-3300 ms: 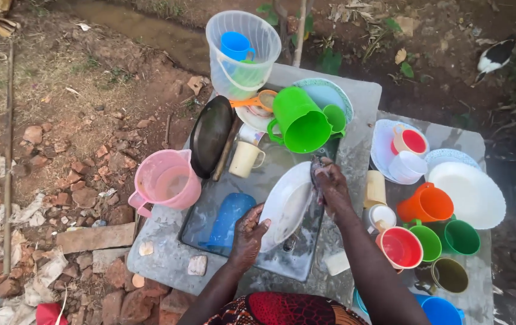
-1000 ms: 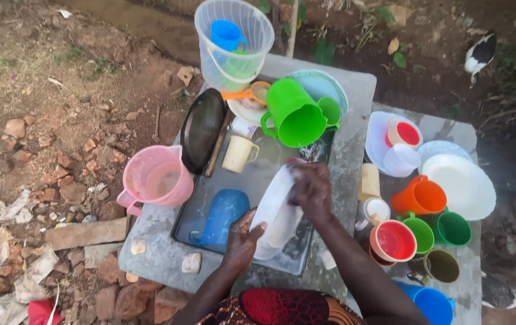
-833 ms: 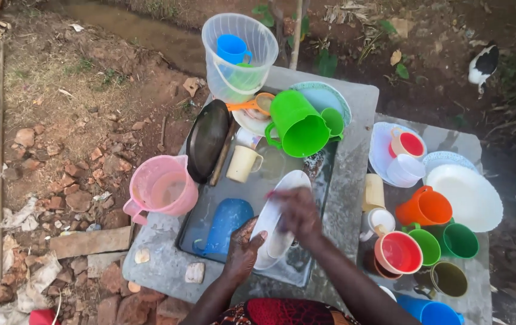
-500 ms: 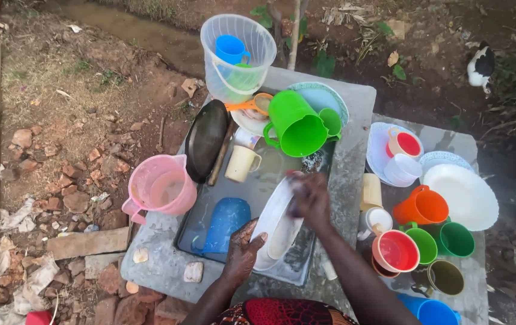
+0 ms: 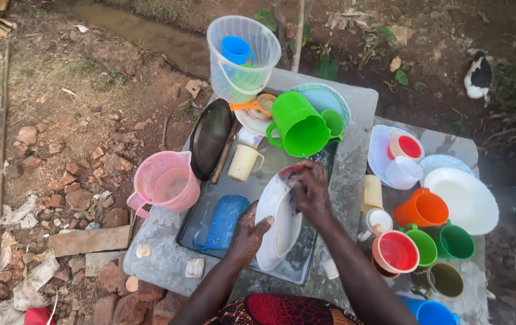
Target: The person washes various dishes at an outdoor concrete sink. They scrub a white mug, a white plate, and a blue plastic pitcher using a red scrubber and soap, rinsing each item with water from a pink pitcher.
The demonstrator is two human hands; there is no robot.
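Since the earlier frames the right hand [image 5: 311, 191] has travelled from the far end of the white plate [image 5: 277, 219] toward its upper rim, while the left hand [image 5: 247, 235] has stayed at the near edge. The plate stands tilted on edge over the shallow metal tray [image 5: 306, 265], a posture that exposes its face to the right hand and lets water run back into the tray. Left hand: its grip is closed on the plate's lower rim, thumb across the face, steadying it. Right hand: fingers curled shut over a small dark item at the rim, probably a scrubber; its nature cannot be told.

Inside the tray, left of the plate, lies a blue scoop-shaped vessel [image 5: 225, 221] in shallow water; a cream mug [image 5: 244, 162] stands at the far end. A dark pan [image 5: 210, 137] leans on the tray's left rim. The pink jug [image 5: 165, 183] beside it holds cloudy water. Beyond, a green jug [image 5: 299, 125] lies on its side, mouth toward the camera, empty. A clear bucket [image 5: 243, 57] contains a blue cup [image 5: 235, 50] and something green.

To the right on the stone table [image 5: 354, 174] stand an orange cup [image 5: 421, 209], red cup [image 5: 395, 251] and green cups [image 5: 455, 241], upright and seemingly empty, beside a white plate stack [image 5: 465, 198].
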